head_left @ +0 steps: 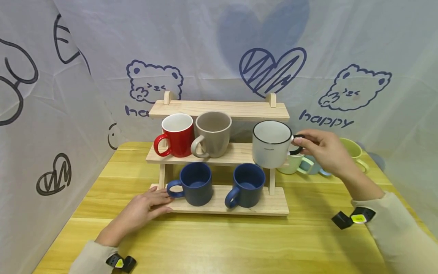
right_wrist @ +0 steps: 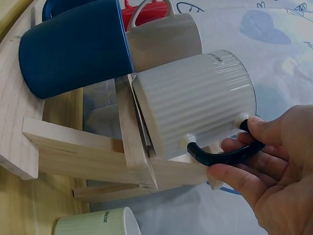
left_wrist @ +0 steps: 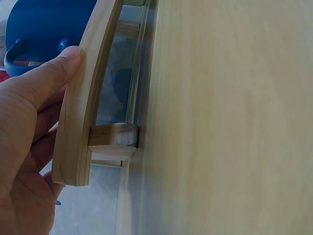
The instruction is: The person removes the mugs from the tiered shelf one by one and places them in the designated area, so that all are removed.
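My right hand pinches the black handle of a white mug with a black rim. The mug is upright at the right end of the middle step of a wooden tiered rack. From the right wrist view, its ribbed base is close to the board; whether it touches I cannot tell. My left hand holds the left end of the bottom step, thumb along the front edge and fingers behind it in the left wrist view. Beside those fingers is a blue mug; a second blue mug stands farther right.
On the middle step stand a red mug and a taupe mug. Behind the rack's right side are a pale green mug, a light blue mug and a yellow-green mug. A printed cloth hangs behind the wooden table.
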### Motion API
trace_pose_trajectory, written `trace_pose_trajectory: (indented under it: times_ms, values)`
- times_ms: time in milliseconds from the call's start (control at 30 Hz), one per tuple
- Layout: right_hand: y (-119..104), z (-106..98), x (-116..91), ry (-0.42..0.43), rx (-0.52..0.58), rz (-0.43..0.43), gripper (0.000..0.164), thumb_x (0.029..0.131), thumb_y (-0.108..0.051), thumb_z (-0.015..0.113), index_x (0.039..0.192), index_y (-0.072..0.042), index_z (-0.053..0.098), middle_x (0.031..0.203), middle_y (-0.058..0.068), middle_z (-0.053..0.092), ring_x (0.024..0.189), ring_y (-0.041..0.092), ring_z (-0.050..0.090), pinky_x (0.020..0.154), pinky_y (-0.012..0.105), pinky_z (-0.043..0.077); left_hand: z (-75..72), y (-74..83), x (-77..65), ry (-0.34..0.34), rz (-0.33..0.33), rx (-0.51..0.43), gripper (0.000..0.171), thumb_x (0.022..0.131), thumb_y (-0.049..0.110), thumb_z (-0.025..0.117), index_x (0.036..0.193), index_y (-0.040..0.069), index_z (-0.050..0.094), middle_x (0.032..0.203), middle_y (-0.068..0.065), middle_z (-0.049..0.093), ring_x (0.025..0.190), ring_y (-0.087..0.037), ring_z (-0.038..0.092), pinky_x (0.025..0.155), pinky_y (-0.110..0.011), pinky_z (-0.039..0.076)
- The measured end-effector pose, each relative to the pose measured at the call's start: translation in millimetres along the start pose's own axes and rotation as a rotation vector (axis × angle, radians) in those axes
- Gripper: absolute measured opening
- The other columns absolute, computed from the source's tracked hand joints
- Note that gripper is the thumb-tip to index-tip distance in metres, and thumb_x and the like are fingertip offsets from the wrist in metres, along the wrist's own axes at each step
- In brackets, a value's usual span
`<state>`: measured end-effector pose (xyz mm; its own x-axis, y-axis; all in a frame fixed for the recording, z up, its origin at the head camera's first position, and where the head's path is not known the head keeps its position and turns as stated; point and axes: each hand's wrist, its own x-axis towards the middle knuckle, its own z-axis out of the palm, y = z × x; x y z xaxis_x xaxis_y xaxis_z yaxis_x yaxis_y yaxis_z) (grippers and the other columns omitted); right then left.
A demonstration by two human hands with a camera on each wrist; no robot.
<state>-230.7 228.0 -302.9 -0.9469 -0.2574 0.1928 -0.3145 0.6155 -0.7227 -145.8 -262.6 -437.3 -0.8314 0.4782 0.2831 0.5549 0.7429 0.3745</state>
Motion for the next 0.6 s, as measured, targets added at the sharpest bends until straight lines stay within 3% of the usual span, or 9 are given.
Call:
trace_pose_trajectory:
  times_ms: [167,367,600]
  values:
    - [6,-6,-4,0.016,0.017,0.033,0.038,0.102,-0.035,0.052,0.121,-0.004,0.065,0.116,0.015,0.066,0.101,0.021,0.066,0.079,0.023,0.058,-0.2,0.1,-0.1,-0.009,-0.019,-0.007,0.029,0.084,0.028,0.078,0.108,0.011,0.077,0.114,0.000,0.071,0.116,-0.022,0.062,0.110,-0.051,0.036]
    - [14,-14,-10,0.050,0.046,0.015,0.034,0.102,-0.029,0.054,0.118,-0.001,0.065,0.115,0.015,0.065,0.092,0.005,0.067,0.076,0.018,0.058,0.3,0.5,-0.2,0.001,-0.006,-0.012,0.029,0.085,0.029,0.076,0.109,0.011,0.077,0.113,-0.001,0.072,0.114,-0.024,0.063,0.109,-0.053,0.037]
    - [26,-25,-17,0.083,0.105,0.071,0.038,0.101,-0.031,0.055,0.120,0.002,0.062,0.107,-0.003,0.065,0.092,0.001,0.063,0.077,0.018,0.057,0.5,0.5,-0.1,0.012,0.004,-0.009,0.029,0.084,0.028,0.078,0.108,0.011,0.077,0.112,-0.001,0.072,0.113,-0.024,0.064,0.108,-0.054,0.037]
